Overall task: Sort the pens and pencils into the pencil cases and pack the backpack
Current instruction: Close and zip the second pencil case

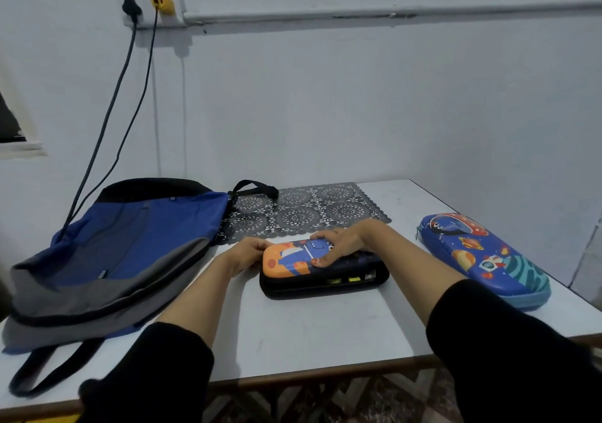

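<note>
An orange and blue cartoon pencil case [290, 261] lies in the middle of the white table [325, 331], its lid slightly ajar so that yellow items show through the front gap. My right hand [338, 242] lies over the lid, fingers curled round its far edge and thumb on the front. My left hand [250, 250] holds the case's left end. A blue space-themed pencil case [482, 258] lies zipped at the right. A blue and grey backpack [120, 253] lies flat at the left.
A dark lace placemat [309, 211] covers the table's back middle, against the wall. Two cables [107, 136] hang from a wall socket [150, 4] down behind the backpack. The table's front edge is close to me, its right edge just past the blue case.
</note>
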